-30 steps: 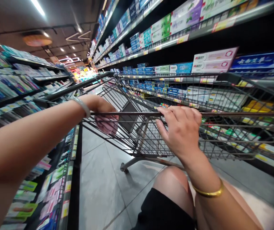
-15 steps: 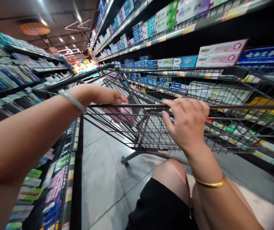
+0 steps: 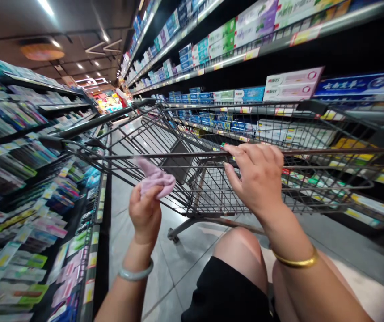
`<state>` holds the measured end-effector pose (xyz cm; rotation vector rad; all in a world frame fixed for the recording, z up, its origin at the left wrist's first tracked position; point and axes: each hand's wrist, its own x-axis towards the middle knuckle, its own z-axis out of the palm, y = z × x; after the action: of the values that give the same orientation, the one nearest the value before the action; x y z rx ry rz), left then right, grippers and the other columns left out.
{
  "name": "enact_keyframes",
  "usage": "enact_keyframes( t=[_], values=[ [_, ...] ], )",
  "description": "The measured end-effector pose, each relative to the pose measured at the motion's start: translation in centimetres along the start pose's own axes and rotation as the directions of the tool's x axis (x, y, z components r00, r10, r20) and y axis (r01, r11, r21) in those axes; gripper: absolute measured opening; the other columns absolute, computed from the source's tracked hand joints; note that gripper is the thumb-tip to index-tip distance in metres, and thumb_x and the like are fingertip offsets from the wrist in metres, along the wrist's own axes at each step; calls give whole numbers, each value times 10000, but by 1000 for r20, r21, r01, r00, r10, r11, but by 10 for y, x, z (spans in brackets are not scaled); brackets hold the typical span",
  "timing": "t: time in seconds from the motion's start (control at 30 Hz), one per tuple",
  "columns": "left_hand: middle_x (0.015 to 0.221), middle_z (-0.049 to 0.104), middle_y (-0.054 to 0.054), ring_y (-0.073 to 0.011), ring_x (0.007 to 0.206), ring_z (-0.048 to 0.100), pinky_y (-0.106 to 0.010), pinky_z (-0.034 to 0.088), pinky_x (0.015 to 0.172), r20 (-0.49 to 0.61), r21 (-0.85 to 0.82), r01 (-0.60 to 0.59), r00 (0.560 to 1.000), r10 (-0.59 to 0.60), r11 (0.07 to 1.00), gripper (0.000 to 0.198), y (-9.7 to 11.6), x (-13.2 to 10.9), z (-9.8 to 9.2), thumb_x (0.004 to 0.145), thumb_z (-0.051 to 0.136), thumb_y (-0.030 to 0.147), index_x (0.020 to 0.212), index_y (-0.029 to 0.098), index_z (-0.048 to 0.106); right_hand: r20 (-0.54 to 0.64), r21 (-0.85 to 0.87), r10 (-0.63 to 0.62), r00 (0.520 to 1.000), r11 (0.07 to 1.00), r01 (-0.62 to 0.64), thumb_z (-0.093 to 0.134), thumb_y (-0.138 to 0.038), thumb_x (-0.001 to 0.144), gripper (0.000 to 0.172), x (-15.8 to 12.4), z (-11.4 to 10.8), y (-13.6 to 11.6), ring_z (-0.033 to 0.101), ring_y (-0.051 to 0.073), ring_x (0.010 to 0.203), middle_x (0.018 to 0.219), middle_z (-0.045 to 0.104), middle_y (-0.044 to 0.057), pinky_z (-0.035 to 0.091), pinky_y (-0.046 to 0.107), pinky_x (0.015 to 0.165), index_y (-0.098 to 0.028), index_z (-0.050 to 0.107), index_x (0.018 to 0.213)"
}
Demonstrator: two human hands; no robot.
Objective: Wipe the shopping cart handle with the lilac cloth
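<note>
Left hand [image 3: 145,212] off the cart bar [image 3: 185,155] now, after lying on it a moment ago. Pulled back, lower, nearer the body, just right of the shelves [image 3: 10,147] full of small packs. Fingers closed tight around a pink cloth [image 3: 154,179], with the cloth sticking out the top. Cloth up by the wire side of the cart [image 3: 212,197], under the bar; hard to tell if touching the wires. Before, pressed on the wires up at the bar. Pale green bangle [image 3: 134,273] on that wrist. Grey floor [image 3: 178,268] under the cart. Further right, right hand [image 3: 257,176] in much the same spot as before, fingers curled over the bar and gripping it. Gold bangle [image 3: 295,261] on that wrist. So just one hand on the cart now, and the cloth away from the bar. Bare knee [image 3: 242,255] and black shorts [image 3: 225,290] down below, between the two arms. Far right, long racks [image 3: 312,33] of boxes, close beside the cart.
</note>
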<state>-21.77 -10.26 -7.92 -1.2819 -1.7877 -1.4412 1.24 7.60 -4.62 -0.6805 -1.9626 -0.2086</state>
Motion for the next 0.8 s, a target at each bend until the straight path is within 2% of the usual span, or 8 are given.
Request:
enact_keyframes(
  t=[0.03,0.1,0.3,0.37,0.5,0.57,0.7,0.8],
  values=[
    [1038,674,-74,-239,1044,658,-463,558,965,-11,13,-28,1000,28,1000,96,-4,-8,3,870,647,210,890,229,740,-6,-7,-10,1000,1000,10,592,-285,941,417,0,0,0,554,274,1166,1219,680,73,326,454,1095,-264,606,1357],
    [1029,691,-64,-225,1025,659,-445,556,952,-3,54,-65,998,66,996,107,-8,-12,8,875,659,186,925,237,738,-21,-25,-26,999,999,25,599,-291,941,431,-1,1,0,556,267,1164,1223,681,71,334,446,1106,-260,600,1371],
    [1195,686,-53,-224,1204,602,-444,487,1080,-119,66,-77,989,85,995,247,6,5,15,909,637,166,1110,283,722,-56,-52,-50,997,998,48,627,-294,923,464,-4,4,1,553,279,1181,1230,676,82,360,479,1137,-250,599,1384],
    [1222,674,-67,-232,1190,611,-438,507,1052,-85,77,-61,994,68,995,250,7,-3,22,899,657,176,1121,271,721,-56,-62,-75,996,995,72,635,-288,922,488,-5,3,4,558,277,1188,1245,674,84,369,481,1148,-248,587,1405],
    [1165,706,-52,-221,1108,662,-401,560,947,89,-9,62,994,-61,998,215,2,-40,39,905,636,169,1060,278,736,-16,-50,-154,988,987,154,633,-268,927,526,-5,-3,16,584,264,1204,1289,675,73,366,484,1170,-259,551,1446],
    [1159,715,-44,-218,1101,670,-399,564,946,106,-65,127,987,-120,990,213,1,-55,44,911,621,167,1043,287,738,-36,-53,-135,990,990,133,619,-292,941,485,-5,-6,24,582,281,1237,1306,674,81,334,509,1189,-267,575,1423],
    [1195,712,-41,-243,1202,611,-466,487,1076,-81,-35,121,989,-124,992,245,1,-58,48,900,630,173,1085,295,734,-97,-121,6,995,992,-18,574,-385,969,438,-7,-9,35,545,334,1278,1283,678,130,259,577,1202,-246,617,1382],
    [1185,707,-31,-229,1188,613,-450,482,1076,-94,-53,127,987,-131,991,251,3,-54,55,892,642,176,1097,287,736,-59,-155,28,998,987,-37,554,-413,976,470,-11,-6,38,543,324,1255,1260,671,129,253,601,1201,-213,597,1399]
  ],
)
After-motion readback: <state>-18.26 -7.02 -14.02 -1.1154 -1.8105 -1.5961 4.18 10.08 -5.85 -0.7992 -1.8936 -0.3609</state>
